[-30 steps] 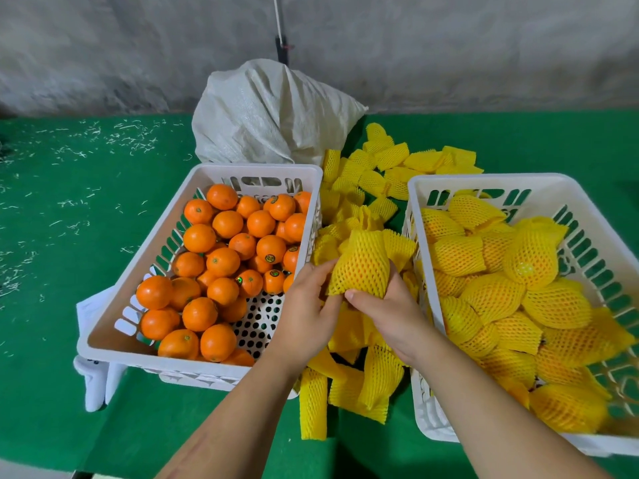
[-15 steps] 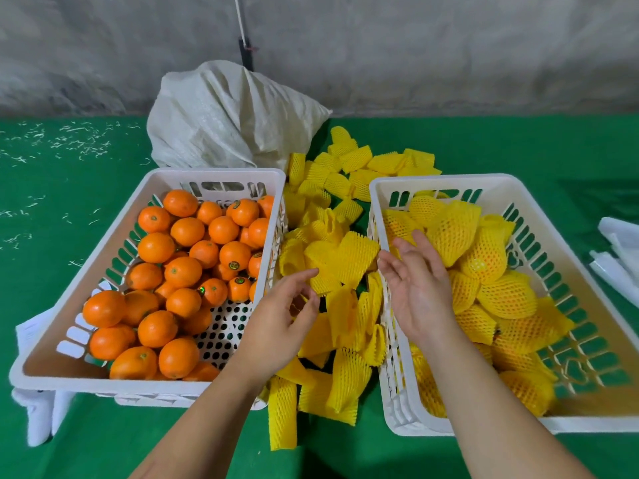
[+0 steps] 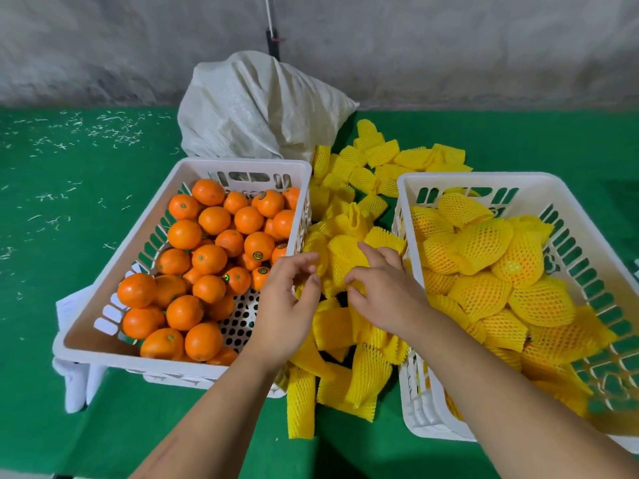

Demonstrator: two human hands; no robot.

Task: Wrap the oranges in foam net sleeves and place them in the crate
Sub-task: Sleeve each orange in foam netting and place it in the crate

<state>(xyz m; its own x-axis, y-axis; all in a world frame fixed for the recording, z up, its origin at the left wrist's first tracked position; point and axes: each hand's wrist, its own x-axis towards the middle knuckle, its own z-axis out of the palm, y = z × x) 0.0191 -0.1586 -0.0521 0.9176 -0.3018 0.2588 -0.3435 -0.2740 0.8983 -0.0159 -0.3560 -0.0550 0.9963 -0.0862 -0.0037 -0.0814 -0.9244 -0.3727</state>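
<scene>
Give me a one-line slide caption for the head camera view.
Both hands, left and right, reach into loose yellow foam sleeves between a crate of bare oranges and a crate of wrapped ones.
</scene>
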